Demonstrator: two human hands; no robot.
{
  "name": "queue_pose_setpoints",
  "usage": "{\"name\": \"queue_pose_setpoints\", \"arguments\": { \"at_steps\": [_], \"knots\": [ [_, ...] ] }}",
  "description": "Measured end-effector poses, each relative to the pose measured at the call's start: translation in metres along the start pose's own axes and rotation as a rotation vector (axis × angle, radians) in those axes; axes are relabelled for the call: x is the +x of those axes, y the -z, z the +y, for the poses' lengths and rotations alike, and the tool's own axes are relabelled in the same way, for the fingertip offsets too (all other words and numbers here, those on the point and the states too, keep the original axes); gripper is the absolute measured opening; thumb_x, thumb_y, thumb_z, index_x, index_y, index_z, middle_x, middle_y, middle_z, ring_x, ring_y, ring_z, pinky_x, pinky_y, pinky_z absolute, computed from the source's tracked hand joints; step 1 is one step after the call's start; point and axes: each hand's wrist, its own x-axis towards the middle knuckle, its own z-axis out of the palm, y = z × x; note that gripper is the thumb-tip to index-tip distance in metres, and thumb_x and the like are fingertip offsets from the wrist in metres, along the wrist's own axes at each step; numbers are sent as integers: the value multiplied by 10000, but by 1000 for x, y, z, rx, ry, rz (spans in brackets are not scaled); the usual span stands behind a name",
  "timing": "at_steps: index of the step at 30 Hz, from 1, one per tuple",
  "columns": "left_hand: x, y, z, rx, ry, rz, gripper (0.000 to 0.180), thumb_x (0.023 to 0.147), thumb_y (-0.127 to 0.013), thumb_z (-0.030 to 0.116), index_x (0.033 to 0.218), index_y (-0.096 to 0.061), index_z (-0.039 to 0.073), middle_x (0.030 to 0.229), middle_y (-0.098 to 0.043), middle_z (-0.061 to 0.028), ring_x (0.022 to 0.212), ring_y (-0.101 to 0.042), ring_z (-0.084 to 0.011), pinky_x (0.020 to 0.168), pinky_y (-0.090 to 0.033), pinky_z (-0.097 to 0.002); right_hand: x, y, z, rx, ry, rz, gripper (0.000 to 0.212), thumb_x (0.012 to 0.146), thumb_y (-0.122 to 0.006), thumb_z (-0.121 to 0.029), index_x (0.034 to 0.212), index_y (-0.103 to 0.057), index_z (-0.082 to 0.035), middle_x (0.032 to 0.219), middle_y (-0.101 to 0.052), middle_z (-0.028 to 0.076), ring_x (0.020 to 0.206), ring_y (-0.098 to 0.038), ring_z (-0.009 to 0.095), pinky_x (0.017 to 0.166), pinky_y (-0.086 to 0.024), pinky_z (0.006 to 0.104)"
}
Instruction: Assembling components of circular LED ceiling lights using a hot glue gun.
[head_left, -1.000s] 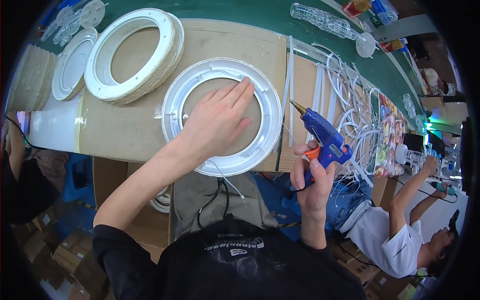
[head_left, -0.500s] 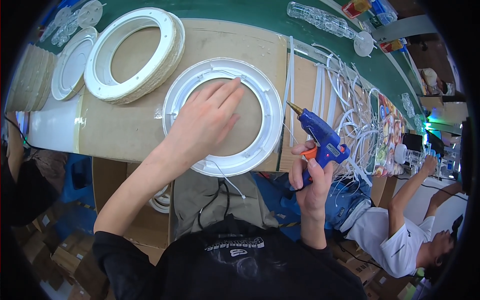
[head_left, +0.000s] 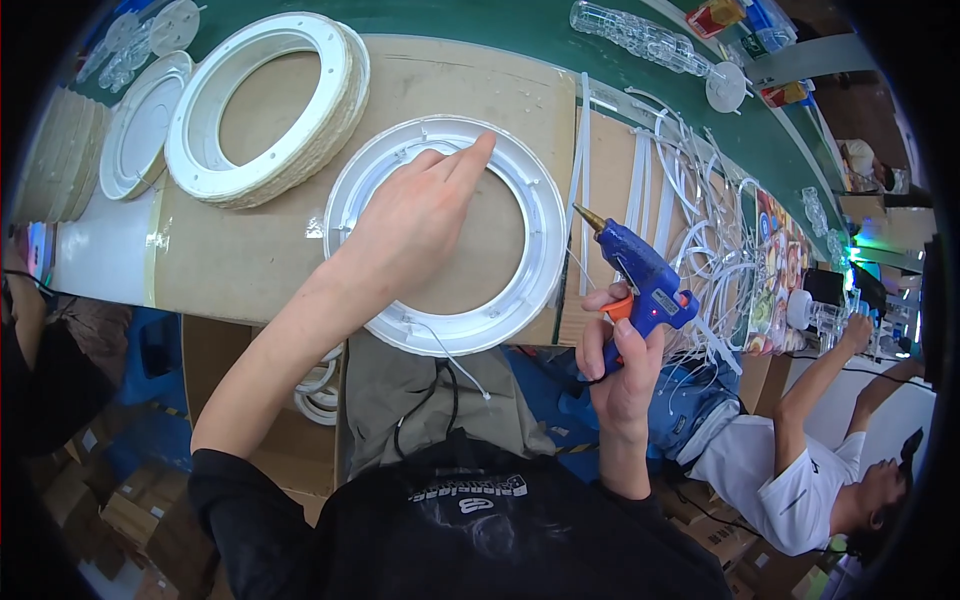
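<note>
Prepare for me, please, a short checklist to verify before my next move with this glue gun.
1. Glue gun held in right hand: ok.
2. Nozzle apart from left hand: ok.
3. Wire all inside the white ring: not ok, its end hangs over the near rim.
4. Nozzle hot: cannot tell.
5. Left fingers pressing something inside ring: cannot tell.

Pale lettering (head_left: pixel 440 493), logo (head_left: pixel 477 506) on black shirt (head_left: pixel 480 555); label (head_left: pixel 664 301) on blue glue gun (head_left: pixel 640 265), print too small to read.
</note>
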Motion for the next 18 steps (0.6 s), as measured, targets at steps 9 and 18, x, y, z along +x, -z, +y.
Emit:
{"name": "queue_pose_setpoints", "arguments": {
  "at_steps": [9, 18],
  "knots": [
    [0, -3, 1, 69, -49, 49, 497, 830, -540, -16, 1323, -485, -56, 1208, -625, -181, 1053, -588, -312, 891, -504, -401, 2, 0, 1, 2, -4, -14, 398, 935, -545, -188, 1250, -448, 35, 1119, -614, 158, 482, -427, 88, 434, -369, 237],
    [-7, -3, 16, 240, -148, 4, 813, 751, -777, 459, 1406, -486, 76, 1389, -486, -244, 1151, -536, -355, 948, -465, -441, 0, 2, 0, 8, -7, -18, 401, 940, -544, -187, 1252, -442, 42, 1118, -613, 157, 487, -433, 88, 434, -368, 239]
  ]
}}
